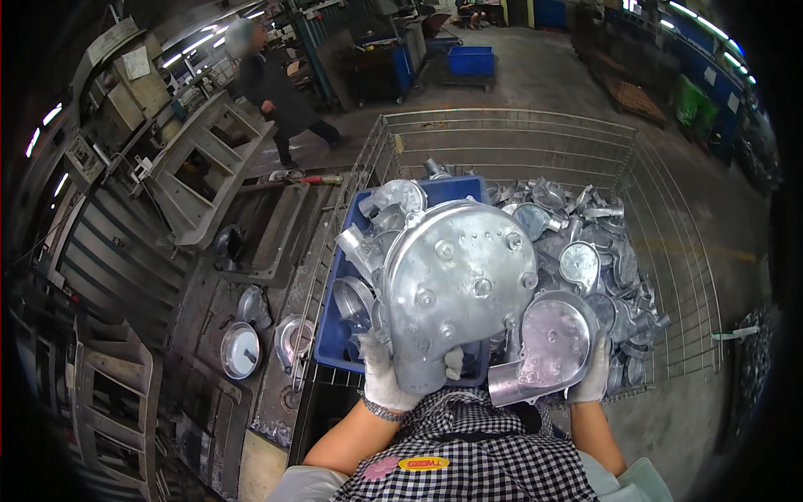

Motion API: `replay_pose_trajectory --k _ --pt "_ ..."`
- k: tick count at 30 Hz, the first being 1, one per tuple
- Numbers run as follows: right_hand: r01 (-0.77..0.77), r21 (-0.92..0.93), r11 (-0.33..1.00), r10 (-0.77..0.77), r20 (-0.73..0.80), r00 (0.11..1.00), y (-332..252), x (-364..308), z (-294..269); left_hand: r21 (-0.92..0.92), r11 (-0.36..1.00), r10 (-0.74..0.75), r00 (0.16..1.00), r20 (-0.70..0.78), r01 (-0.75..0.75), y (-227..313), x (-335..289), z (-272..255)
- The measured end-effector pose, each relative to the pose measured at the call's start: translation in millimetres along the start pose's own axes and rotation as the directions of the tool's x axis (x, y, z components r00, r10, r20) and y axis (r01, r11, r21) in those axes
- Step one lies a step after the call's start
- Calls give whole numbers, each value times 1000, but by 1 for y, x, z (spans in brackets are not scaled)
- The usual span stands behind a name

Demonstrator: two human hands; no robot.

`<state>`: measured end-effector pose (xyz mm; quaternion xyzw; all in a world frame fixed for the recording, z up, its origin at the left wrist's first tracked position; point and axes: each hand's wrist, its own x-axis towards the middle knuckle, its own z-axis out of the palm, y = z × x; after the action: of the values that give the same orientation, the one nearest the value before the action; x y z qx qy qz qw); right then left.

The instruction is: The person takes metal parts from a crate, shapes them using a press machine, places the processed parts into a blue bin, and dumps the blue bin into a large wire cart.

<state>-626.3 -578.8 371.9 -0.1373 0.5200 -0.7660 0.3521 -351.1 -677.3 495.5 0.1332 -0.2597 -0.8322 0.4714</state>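
Note:
My left hand (385, 381), in a white glove, grips the neck of a large silver cast-metal housing (468, 272). This housing is round with a short spout and has several raised bosses on its face. My right hand (595, 378), also gloved, holds the rim of a smaller cast-metal housing (554, 345) with a pipe-like outlet pointing lower left. The two housings are side by side, the large one higher, and I cannot tell whether they touch. Behind the large housing is a blue plastic bin (333, 356) with more castings, partly hidden.
A wire mesh basket (682, 238) holds the bin and a heap of castings (577, 263). On the left, a metal bench carries a round part (241, 351) and a red-handled tool (321, 180). A person (280, 96) is beyond a large machine frame (205, 171); a blue crate (471, 61) stands farther back.

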Motion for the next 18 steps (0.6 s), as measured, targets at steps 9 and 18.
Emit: replay_pose_trajectory --k 9,18 --pt "27 -33 999 -27 20 999 -3 2 1 29 996 -81 997 14 81 -1 9 -1" --pt "-16 81 997 24 -101 995 -17 -9 -27 -268 945 -196 981 2 190 -19 48 -13"
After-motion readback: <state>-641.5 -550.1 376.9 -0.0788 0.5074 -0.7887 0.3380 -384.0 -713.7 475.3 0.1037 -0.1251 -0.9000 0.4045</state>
